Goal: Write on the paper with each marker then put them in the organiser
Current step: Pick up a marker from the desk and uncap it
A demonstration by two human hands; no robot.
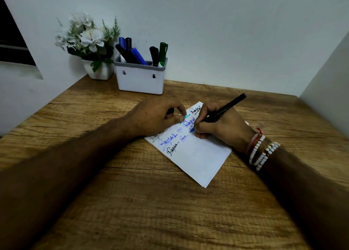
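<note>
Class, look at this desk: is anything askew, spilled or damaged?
Only the paper lies askew, turned diagonal to the desk edge. The markers lean loosely in the organiser. Nothing looks spilled or damaged.

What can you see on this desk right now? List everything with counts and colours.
table: one, brown wood, under everything
paper: one, white with blue, black and green writing, mid-table
marker: one, black barrel, blue tip, tip at the paper
organiser: one, white with grey rim, at the back by the wall
stored markers: at least six, blue, black and one green, standing in the organiser
flower pot: one, white with white flowers, just left of the organiser
bracelets: several, white beads and red thread, right wrist
left hand: one, rests on the paper's upper-left part, fingers curled
right hand: one, grips the marker
</note>
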